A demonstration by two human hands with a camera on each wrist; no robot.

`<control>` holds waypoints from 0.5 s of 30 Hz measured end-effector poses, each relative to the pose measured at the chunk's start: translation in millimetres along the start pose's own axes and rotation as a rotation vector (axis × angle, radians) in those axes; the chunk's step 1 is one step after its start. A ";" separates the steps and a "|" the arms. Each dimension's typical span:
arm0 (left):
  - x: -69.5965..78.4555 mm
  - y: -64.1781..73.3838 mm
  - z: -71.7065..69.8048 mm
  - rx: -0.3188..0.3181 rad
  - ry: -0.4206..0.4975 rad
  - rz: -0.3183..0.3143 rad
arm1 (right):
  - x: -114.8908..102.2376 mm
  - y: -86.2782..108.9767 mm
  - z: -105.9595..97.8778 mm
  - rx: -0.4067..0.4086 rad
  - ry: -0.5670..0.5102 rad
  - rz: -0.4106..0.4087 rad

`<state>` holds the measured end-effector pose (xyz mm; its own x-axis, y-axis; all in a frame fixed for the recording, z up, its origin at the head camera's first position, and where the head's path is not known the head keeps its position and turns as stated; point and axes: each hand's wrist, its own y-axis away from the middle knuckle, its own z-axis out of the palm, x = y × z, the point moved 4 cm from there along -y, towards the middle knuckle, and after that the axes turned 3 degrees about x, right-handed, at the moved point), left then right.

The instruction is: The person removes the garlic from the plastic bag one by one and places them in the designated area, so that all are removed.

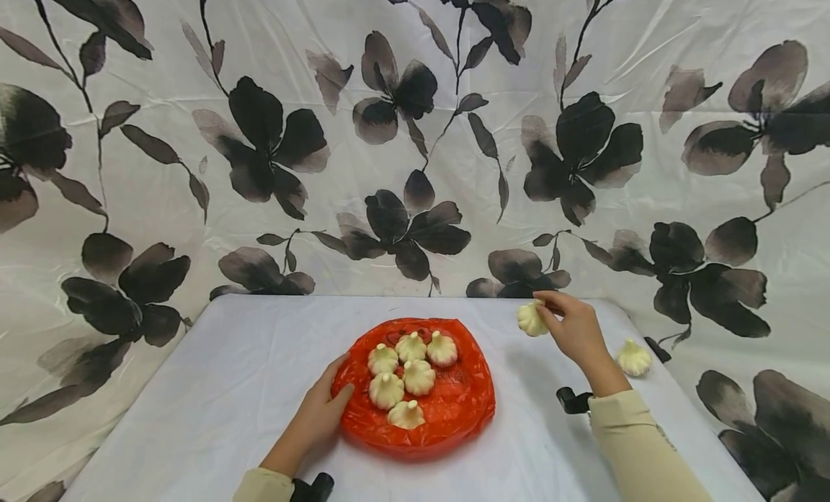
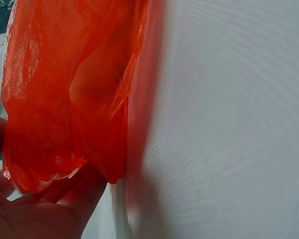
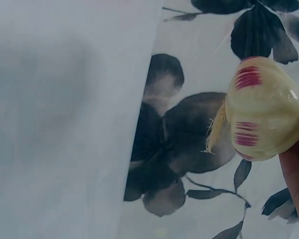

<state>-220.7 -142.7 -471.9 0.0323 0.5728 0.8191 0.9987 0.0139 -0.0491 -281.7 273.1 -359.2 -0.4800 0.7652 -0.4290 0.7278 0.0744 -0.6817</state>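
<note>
My right hand (image 1: 576, 330) is raised over the right back of the table and pinches a garlic bulb (image 1: 530, 320) by its stem end. In the right wrist view that garlic bulb (image 3: 261, 112) shows pink streaks and dry root threads, with a fingertip beside it. At the left edge of a round, red plastic bag (image 1: 454, 415), my left hand (image 1: 324, 401) grips the side, thumb over the rim. The left wrist view has the crinkled red plastic (image 2: 45, 99) between thumb and fingers. Several garlic bulbs (image 1: 418, 377) rest on the red plastic, stems mostly upward.
Another garlic bulb (image 1: 633, 359) lies near the table's right edge, beyond my right forearm. White cloth covers the table (image 1: 214, 387). Behind it hangs a white curtain (image 1: 493, 192) printed with dark flowers. A black wrist camera (image 1: 573, 400) sits at my right wrist.
</note>
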 end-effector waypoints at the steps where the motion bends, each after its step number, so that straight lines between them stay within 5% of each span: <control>1: 0.0 -0.2 0.1 0.001 -0.002 0.002 | 1.5 -0.2 -0.6 -0.001 0.002 0.002; 15: 1.5 0.3 -0.1 0.002 0.006 -0.004 | 26.4 2.7 -4.1 0.000 0.043 0.083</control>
<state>-220.3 -141.9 -470.6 0.0290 0.5680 0.8225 0.9987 0.0178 -0.0475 -290.4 296.1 -370.0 -0.3966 0.7952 -0.4587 0.7643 0.0093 -0.6448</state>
